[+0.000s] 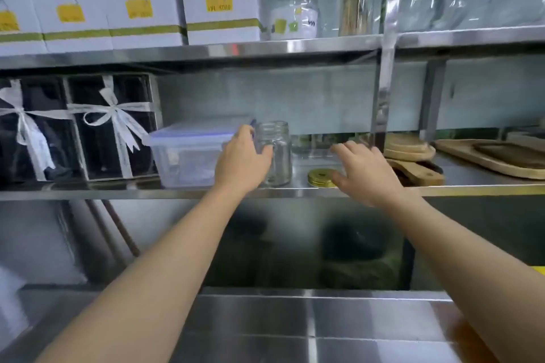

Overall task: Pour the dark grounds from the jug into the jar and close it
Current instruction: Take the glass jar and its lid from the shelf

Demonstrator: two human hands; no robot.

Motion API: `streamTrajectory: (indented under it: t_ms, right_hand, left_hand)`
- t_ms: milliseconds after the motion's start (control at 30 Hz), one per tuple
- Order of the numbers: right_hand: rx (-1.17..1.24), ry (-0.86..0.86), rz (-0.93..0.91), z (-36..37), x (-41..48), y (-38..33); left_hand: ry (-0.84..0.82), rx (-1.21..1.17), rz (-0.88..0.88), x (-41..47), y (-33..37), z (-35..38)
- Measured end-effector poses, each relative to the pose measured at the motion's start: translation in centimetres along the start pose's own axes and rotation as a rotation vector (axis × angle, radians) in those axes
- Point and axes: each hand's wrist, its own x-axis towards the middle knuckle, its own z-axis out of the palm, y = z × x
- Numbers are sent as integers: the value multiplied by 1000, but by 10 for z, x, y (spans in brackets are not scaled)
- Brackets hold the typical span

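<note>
An empty clear glass jar (278,153) with no lid stands upright on the middle steel shelf (177,193). My left hand (243,160) wraps around its left side, thumb across the front. A round gold lid (320,177) lies flat on the shelf just right of the jar. My right hand (364,169) hovers over the lid's right edge with fingers spread, holding nothing. A clear glass jug (317,144) stands behind the lid, faint against the wall; I cannot tell whether it holds grounds.
A lidded plastic box (188,153) sits left of the jar, beside two black gift boxes (112,127) with white ribbons. Wooden boards (410,150) and trays (501,156) lie to the right. White cartons (218,0) fill the upper shelf. A steel counter (295,327) lies below.
</note>
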Motion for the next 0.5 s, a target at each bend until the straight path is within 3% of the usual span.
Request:
streamTrajectory:
  t_ms: [200, 300, 500]
  right_hand:
    - [-8, -130, 11, 54, 6, 10]
    - [-1, -129, 0, 68, 14, 13]
    - [-92, -76, -58, 84, 10, 13]
  left_hand:
    - [-84, -349, -246, 1, -16, 41]
    - [-29, -469, -305, 6, -19, 49]
    - [-143, -743, -414, 2, -17, 48]
